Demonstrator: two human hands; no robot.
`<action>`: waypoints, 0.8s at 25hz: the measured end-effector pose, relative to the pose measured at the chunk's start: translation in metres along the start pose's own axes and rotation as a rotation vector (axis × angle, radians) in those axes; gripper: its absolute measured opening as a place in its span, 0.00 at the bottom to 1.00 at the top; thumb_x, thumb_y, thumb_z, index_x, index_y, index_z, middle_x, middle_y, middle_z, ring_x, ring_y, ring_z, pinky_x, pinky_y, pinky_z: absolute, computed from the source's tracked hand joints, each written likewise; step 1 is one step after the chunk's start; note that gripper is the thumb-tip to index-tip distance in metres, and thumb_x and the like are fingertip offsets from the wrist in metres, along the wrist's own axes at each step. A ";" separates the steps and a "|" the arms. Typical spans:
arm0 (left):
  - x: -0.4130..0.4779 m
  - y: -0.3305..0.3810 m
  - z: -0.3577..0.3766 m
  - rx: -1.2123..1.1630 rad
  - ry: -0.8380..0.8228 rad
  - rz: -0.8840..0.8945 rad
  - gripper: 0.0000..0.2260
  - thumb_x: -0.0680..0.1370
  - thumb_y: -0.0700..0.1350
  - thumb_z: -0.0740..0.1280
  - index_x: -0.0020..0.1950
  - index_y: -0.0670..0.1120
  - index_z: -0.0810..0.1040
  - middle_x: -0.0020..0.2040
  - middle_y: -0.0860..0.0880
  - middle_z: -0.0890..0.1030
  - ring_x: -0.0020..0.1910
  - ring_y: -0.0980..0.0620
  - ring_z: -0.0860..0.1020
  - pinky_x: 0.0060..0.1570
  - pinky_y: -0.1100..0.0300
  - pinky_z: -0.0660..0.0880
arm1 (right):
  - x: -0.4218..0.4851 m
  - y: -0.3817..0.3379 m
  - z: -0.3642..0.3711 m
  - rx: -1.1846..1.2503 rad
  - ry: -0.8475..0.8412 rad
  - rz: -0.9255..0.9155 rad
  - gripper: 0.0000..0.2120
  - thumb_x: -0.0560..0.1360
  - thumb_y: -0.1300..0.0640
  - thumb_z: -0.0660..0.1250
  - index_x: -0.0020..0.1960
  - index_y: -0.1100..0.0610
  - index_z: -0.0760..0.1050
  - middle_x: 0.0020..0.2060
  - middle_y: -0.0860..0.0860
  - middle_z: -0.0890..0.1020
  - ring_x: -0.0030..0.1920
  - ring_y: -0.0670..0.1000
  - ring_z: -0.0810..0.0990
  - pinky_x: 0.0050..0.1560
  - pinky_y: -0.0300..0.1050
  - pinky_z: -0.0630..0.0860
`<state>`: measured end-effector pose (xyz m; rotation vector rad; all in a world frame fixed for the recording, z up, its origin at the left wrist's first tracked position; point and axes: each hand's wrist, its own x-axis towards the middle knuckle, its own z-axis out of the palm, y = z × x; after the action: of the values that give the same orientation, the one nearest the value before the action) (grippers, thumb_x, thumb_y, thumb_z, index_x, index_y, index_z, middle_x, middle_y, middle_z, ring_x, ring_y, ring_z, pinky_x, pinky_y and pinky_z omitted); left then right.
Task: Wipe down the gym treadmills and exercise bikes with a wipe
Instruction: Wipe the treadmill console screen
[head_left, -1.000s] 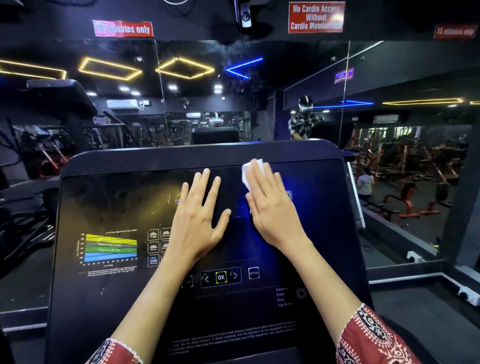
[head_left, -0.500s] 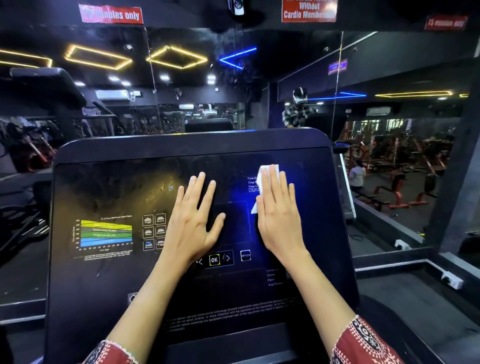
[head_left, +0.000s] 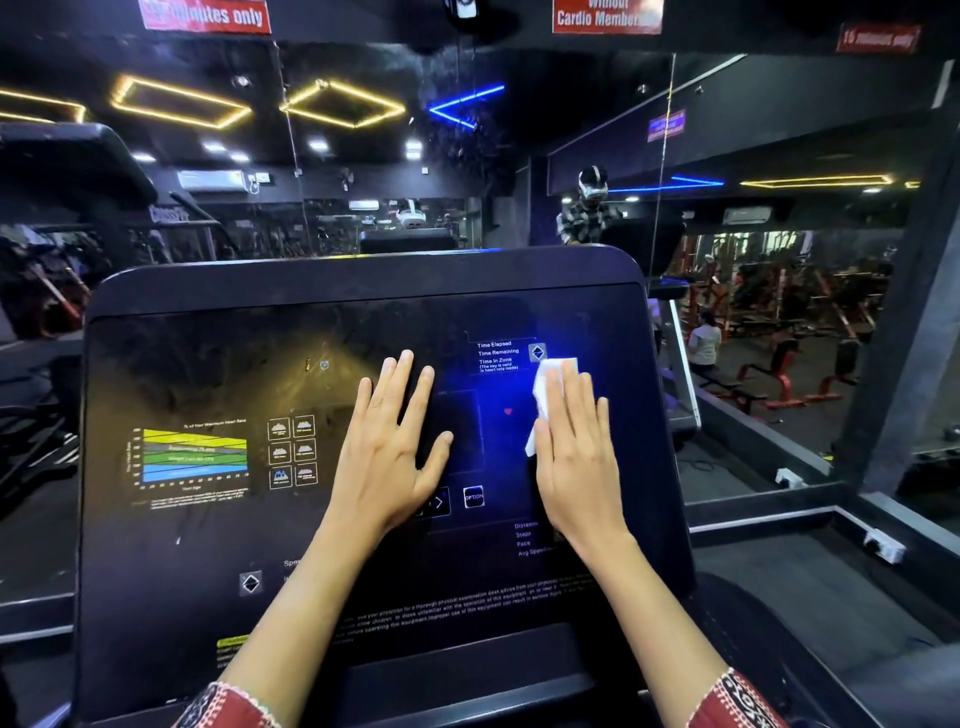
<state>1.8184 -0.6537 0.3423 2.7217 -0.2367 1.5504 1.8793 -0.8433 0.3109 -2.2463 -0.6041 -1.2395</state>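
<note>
Right hand (head_left: 576, 467) lies flat on the treadmill console (head_left: 208, 571), fingers straight and close together, pressing a white wipe (head_left: 548, 382) against the dark panel. The wipe shows beyond the fingertips and along the inner edge of the hand; the rest is hidden under the palm. It sits on the right part of the panel, just below the time labels (head_left: 496, 356) and near a small red heart mark (head_left: 508, 411). Left hand (head_left: 384, 452) rests flat on the middle of the panel, fingers spread and thumb out, holding nothing. It is just beside the right hand but apart from it, apparently as a brace. Assessment: the step in hand is wiping this one console face, with work centred on its upper right area. The area above the heart-rate chart (head_left: 192, 457) shows mottled marks; whether these are smears or glare cannot be told. The left half, the lower text band and the frame are judged outstanding, as are the other machines. The next move calls for an even stroke leftward across the panel. The left hand would need to lift clear first. Light pressure is advised over the OPTION key (head_left: 473, 497) and its neighbours, to avoid unintended input.
</note>
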 end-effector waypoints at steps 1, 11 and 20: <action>0.001 0.002 0.001 -0.002 0.002 0.001 0.27 0.77 0.52 0.58 0.71 0.37 0.68 0.73 0.36 0.64 0.72 0.40 0.60 0.70 0.47 0.53 | 0.003 -0.004 0.001 0.013 -0.006 0.030 0.25 0.82 0.56 0.47 0.77 0.63 0.55 0.76 0.59 0.57 0.76 0.59 0.54 0.74 0.56 0.54; 0.025 0.014 0.009 0.009 -0.010 0.017 0.27 0.77 0.53 0.58 0.72 0.38 0.68 0.73 0.37 0.63 0.72 0.39 0.61 0.70 0.45 0.55 | 0.060 0.004 0.000 0.048 -0.023 -0.121 0.25 0.81 0.55 0.47 0.77 0.61 0.56 0.76 0.58 0.58 0.76 0.59 0.55 0.74 0.55 0.53; 0.055 0.016 0.014 0.044 0.020 0.061 0.27 0.76 0.53 0.58 0.71 0.39 0.69 0.73 0.36 0.64 0.71 0.38 0.63 0.69 0.43 0.58 | 0.085 0.010 0.010 0.133 0.064 -0.165 0.24 0.81 0.65 0.52 0.77 0.63 0.56 0.76 0.60 0.58 0.76 0.60 0.54 0.75 0.55 0.52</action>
<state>1.8559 -0.6778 0.3806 2.7554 -0.2917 1.6160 1.9327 -0.8333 0.3771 -2.0736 -0.8359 -1.3044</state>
